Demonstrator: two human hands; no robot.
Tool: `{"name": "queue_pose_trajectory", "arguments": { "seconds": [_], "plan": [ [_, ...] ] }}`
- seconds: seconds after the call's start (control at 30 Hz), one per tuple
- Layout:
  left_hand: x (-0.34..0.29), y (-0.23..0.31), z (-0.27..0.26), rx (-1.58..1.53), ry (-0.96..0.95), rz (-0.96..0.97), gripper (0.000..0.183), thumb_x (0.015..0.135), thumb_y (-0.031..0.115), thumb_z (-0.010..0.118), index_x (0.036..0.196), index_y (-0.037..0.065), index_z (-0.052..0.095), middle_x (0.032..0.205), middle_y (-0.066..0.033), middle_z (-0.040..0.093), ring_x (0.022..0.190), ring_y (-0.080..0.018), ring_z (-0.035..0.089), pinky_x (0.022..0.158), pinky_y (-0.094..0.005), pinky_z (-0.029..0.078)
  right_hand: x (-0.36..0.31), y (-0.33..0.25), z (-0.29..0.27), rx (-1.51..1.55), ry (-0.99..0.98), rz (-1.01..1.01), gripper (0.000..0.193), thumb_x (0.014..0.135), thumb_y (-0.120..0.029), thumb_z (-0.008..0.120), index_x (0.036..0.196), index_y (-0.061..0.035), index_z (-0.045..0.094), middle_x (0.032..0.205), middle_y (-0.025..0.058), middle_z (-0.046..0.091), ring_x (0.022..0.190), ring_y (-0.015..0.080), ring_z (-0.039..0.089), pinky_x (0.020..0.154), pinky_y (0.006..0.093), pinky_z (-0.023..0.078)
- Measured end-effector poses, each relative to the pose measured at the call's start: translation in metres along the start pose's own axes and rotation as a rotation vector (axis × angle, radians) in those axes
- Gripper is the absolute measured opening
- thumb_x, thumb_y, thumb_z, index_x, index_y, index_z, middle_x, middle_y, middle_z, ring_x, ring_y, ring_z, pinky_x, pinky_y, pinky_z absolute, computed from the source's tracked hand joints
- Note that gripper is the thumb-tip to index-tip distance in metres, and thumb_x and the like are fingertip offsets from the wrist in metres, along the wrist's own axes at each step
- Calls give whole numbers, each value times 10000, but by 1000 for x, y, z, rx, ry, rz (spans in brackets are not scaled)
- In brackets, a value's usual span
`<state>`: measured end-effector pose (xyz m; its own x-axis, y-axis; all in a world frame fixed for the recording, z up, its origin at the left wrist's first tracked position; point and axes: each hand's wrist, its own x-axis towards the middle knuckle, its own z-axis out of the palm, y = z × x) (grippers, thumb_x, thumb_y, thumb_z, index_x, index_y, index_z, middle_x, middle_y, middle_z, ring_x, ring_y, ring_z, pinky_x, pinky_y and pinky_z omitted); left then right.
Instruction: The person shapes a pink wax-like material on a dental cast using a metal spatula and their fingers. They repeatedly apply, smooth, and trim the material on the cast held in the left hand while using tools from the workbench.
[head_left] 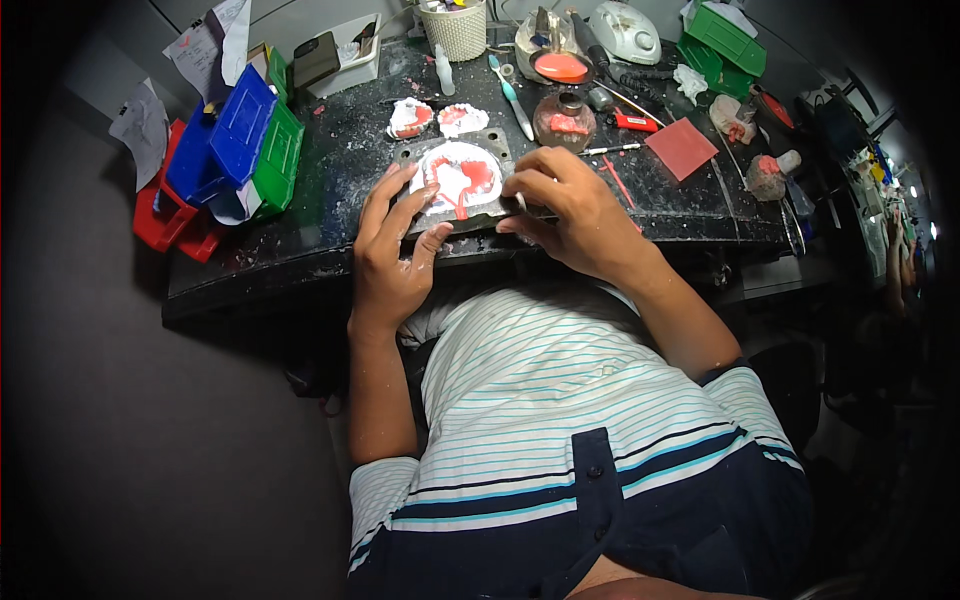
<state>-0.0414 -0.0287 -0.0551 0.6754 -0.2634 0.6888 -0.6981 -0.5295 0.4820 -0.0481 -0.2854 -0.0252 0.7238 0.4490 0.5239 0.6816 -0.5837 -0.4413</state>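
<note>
A grey metal dental flask (494,146) lies near the bench's front edge. White plaster (432,160) fills it, with a red wax arch (480,178) and thin red strips running to the front. My left hand (392,245) holds its left side, fingertips over the plaster and thumb by the front edge. At the right side, my right hand (570,210) is closed on the flask with bent fingers above and the thumb lower down. Its palm hides part of that edge. Behind the flask sit two plaster models with red wax (410,118) (462,121).
Blue, green and red bins (240,130) stand left. Behind are a white tray (350,70), a woven basket (456,32) and a dropper bottle (444,72). A toothbrush (512,100), glass burner (565,125), red lighter (636,123) and pink wax sheet (682,149) lie to the right.
</note>
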Motion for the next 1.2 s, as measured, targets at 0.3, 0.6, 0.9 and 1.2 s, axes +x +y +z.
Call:
{"name": "queue_pose_trajectory", "arguments": {
  "seconds": [0.3,0.6,0.9,1.2],
  "plan": [
    [-9,4,14,112,68,148,323,795,142,848,1103,98,758,1273,-141,677,1270,-386,609,1082,-473,454,29,-4,5,-131,-54,-127,574,742,-333,912,1214,-108,676,1529,151,476,1324,407,462,1116,507,412],
    [-4,5,15,94,84,147,209,796,69,825,1000,101,792,1152,-78,739,1168,-327,669,1012,-435,472,32,-1,8,-112,-63,-149,498,732,-278,912,1151,-93,717,1541,140,480,1339,401,452,1109,497,416],
    [-2,7,15,79,92,141,183,790,38,825,965,85,792,1122,-71,756,1132,-310,683,998,-409,471,31,-1,10,-174,-53,-174,473,735,-224,895,1150,-101,705,1509,133,489,1340,401,464,1107,523,401],
    [0,5,17,8,109,116,203,806,61,835,1001,68,776,1112,-74,761,1121,-301,689,1008,-407,469,35,-1,6,-137,-113,-145,521,742,-262,904,1178,-104,667,1526,134,478,1368,396,440,1133,511,398]
  ]
}}
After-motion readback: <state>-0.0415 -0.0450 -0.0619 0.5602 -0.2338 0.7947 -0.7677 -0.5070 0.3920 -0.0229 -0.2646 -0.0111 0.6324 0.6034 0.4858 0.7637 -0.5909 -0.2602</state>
